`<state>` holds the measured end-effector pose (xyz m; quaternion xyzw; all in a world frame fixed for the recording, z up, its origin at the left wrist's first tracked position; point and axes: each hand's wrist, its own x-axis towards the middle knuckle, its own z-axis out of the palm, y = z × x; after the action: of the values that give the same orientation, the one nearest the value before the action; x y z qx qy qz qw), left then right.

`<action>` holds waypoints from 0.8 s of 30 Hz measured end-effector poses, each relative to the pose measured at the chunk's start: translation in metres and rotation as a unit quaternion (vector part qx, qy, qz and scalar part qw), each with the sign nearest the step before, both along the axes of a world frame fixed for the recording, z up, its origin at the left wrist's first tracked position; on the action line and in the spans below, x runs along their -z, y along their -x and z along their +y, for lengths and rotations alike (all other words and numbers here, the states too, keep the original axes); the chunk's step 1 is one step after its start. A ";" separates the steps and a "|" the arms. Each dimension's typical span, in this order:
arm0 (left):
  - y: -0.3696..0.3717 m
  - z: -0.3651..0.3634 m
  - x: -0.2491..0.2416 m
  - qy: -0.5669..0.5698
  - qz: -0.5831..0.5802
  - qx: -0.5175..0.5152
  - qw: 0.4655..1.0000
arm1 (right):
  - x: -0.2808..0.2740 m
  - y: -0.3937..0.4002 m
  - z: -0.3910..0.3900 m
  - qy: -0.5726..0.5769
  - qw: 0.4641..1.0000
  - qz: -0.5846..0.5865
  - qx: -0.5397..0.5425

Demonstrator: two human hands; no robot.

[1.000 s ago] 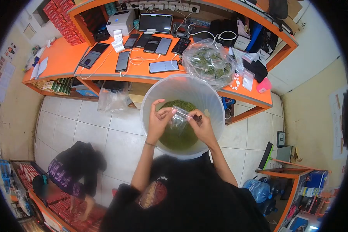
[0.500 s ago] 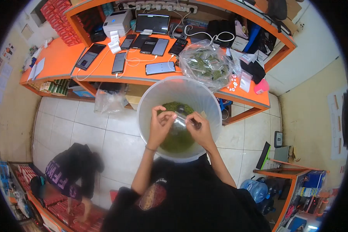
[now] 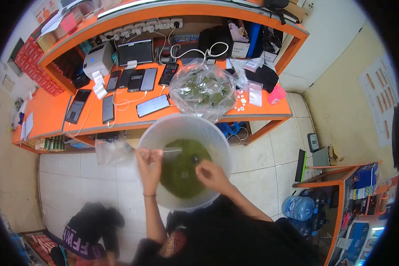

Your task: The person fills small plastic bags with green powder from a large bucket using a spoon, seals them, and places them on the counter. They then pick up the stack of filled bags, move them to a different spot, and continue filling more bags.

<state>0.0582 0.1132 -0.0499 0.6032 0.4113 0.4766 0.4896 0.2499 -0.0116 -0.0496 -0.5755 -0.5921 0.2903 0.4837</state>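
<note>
A large translucent tub (image 3: 218, 137) stands below me, its bottom covered with green, finely crumbled stuff (image 3: 181, 179). Over the tub's left side, my left hand (image 3: 150, 168) pinches a small clear plastic bag (image 3: 172, 150), seen nearly edge-on. My right hand (image 3: 213, 176) is closed over the right half of the tub. From its fingertips a small dark spoon (image 3: 195, 158) points toward the green stuff, its handle mostly hidden by the fingers.
On the orange desk (image 3: 126, 123) lie several phones (image 3: 153, 105) with cables and a big clear bag (image 3: 204, 91) of small green-filled packets. A label printer (image 3: 97, 60) stands behind. A person (image 3: 93, 230) bends down at lower left. Water jugs (image 3: 298, 207) stand at right.
My hands have moved apart: the right has left the plastic bag, which stays in the left. The whole view has shifted, with the desk further left.
</note>
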 end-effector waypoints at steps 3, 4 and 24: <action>-0.038 0.042 -0.033 -0.031 -0.025 0.001 0.999 | 0.010 -0.011 -0.009 0.032 0.999 0.013 0.007; -0.058 0.062 -0.038 -0.044 -0.036 0.004 0.998 | 0.014 -0.013 -0.010 0.048 0.999 0.020 0.006; -0.577 0.089 0.098 -0.150 0.470 0.157 0.856 | 0.098 -0.030 -0.021 -0.017 0.971 -0.016 -0.237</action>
<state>0.6353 0.2026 -0.1483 0.8779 0.4159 0.1094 0.2105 0.2801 -0.0322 -0.1479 -0.4148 -0.7245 0.3770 0.4011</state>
